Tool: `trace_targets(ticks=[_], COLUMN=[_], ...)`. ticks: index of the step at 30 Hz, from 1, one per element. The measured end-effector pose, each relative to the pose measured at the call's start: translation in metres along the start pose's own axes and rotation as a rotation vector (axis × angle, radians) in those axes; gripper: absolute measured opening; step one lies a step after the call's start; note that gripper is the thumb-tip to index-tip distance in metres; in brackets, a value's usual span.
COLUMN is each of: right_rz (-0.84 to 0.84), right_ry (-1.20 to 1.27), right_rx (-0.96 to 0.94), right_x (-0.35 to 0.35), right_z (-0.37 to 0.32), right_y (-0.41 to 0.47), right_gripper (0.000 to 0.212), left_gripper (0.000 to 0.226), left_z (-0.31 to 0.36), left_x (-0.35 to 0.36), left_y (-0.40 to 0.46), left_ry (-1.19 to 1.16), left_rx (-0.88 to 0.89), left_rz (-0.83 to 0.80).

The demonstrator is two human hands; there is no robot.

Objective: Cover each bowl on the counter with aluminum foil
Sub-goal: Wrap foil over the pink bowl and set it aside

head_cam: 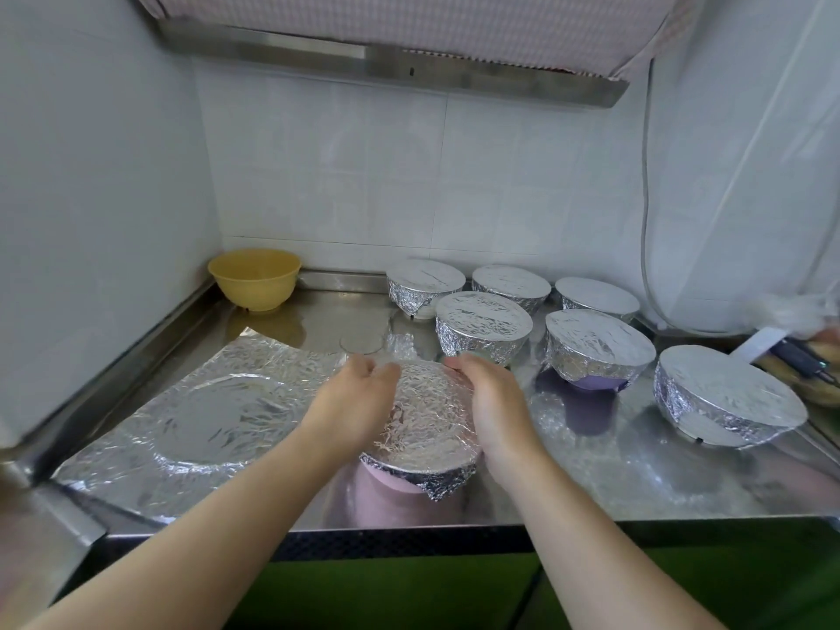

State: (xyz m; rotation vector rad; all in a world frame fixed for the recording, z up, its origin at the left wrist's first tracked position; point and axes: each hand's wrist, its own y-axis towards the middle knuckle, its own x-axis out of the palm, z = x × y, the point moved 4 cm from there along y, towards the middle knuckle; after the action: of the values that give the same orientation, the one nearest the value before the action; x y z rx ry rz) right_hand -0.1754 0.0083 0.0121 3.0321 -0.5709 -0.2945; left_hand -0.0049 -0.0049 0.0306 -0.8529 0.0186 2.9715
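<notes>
A pink bowl (386,486) stands at the front of the steel counter (613,484), its top wrapped in crinkled foil (425,425). My left hand (352,406) presses the foil against the bowl's left rim, and my right hand (493,404) cups the right rim, fingers curved over the foil. A loose foil sheet (200,420) with a round dent lies flat to the left. A bare yellow bowl (254,278) sits in the back left corner. Several foil-covered bowls stand behind and right, among them one (484,325) just beyond my hands and a purple one (597,350).
White tiled walls close the counter at the back and left. A range hood (409,61) hangs overhead. Dark tools and a plastic bag (800,356) lie at the far right. A cable (645,220) hangs down the right wall.
</notes>
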Motion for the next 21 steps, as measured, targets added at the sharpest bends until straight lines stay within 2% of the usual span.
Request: trace_targets(ticks=[2,3,5,8,10,12,16,19,21], right_rz=[-0.031,-0.024,0.069,0.185,0.173,0.218,0.235,0.183,0.122], right_ry=[-0.078,-0.109,-0.169,-0.181,-0.151,-0.099,0.001,0.031,0.07], right_rx=[-0.021,-0.035,-0.06,-0.119,-0.101,-0.051,0.047,0.04,0.049], right_x=[-0.002,-0.003,-0.008,-0.007,0.003,0.008,0.003,0.005,0.01], right_z=[-0.007,-0.011,-0.015,-0.016,-0.015,-0.01,-0.01,-0.008,-0.004], right_y=[0.001,-0.001,-0.008,-0.03,-0.045,-0.045,-0.033,-0.023,-0.013], right_gripper=[0.045,0.041,0.034,0.033,0.043,0.042,0.021,0.033,0.032], left_gripper=[0.044,0.041,0.032,0.033,0.027,0.028,0.031,0.034,0.034], left_z=[0.007,0.011,0.012,0.005,0.001,0.0,-0.002,0.002,0.004], left_x=[-0.004,-0.005,-0.002,0.006,0.008,0.009,0.004,-0.005,-0.009], left_y=[0.007,0.01,0.013,0.009,0.003,-0.004,-0.01,-0.005,0.002], left_ry=[0.084,0.107,0.151,0.193,0.14,0.086,0.017,0.02,0.035], left_rx=[0.058,0.104,0.175,0.195,0.171,0.141,0.074,0.049,0.042], left_rz=[-0.006,-0.013,-0.029,0.044,0.142,0.212,0.17,0.145,0.145])
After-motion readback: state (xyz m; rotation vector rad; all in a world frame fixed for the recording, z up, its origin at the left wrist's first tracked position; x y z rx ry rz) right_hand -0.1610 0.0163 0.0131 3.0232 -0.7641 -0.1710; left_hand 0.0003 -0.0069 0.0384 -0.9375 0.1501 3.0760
